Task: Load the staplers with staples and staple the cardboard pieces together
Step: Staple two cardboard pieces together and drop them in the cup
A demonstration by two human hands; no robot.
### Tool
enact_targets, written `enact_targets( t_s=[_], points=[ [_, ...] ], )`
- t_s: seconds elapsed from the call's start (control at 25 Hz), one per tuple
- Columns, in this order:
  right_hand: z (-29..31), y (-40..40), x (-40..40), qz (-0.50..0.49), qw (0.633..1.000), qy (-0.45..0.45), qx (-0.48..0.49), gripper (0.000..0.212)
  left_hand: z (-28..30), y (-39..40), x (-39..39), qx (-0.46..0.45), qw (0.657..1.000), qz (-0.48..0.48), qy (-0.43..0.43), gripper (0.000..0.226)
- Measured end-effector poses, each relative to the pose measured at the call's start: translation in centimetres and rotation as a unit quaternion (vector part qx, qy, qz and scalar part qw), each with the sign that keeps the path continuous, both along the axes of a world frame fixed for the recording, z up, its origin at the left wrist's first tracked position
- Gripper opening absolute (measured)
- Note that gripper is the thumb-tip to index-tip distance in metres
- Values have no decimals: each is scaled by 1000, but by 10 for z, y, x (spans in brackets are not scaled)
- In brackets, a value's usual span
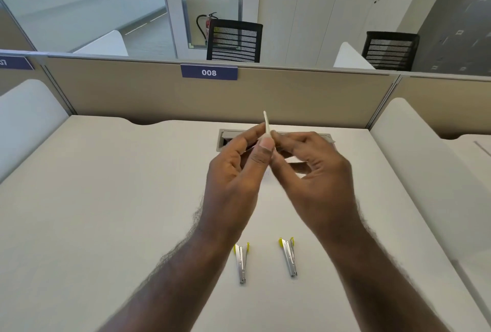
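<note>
Two small metal staplers with yellow ends lie on the white desk near me, the left stapler and the right stapler, both hinged open. Above them my left hand and my right hand meet in mid-air. Between thumb and fingers they pinch a thin pale cardboard piece, seen edge-on and pointing up. Its lower part is hidden by my fingers. Whether it is one piece or more, I cannot tell.
The white desk ends at a beige partition with a "008" label. A cable slot sits in the desk behind my hands. White side dividers flank the desk. Two black mesh chairs stand beyond the partition.
</note>
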State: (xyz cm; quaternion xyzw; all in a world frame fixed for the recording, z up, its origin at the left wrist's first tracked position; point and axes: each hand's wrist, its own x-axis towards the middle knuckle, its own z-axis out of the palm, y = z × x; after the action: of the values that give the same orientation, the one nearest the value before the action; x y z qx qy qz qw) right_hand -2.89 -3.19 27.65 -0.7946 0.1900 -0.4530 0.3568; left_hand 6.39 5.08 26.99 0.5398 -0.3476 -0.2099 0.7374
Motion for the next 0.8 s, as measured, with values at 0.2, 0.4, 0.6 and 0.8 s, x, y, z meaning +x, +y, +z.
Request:
enact_targets(
  t_s=[0.2,0.4,0.6,0.8],
  points=[
    [5,-1,0,-18,998,28,-53,23,7,-3,12,0,998,13,59,21],
    [20,-20,-1,34,983,-24,178,25,19,0,20,6,996,-41,79,19],
    [30,-26,-7,130,947,-25,294,10,27,3,20,18,993,-85,80,19],
    [29,-25,-12,138,939,-18,314,10,30,5,22,44,991,-106,64,17]
  ],
)
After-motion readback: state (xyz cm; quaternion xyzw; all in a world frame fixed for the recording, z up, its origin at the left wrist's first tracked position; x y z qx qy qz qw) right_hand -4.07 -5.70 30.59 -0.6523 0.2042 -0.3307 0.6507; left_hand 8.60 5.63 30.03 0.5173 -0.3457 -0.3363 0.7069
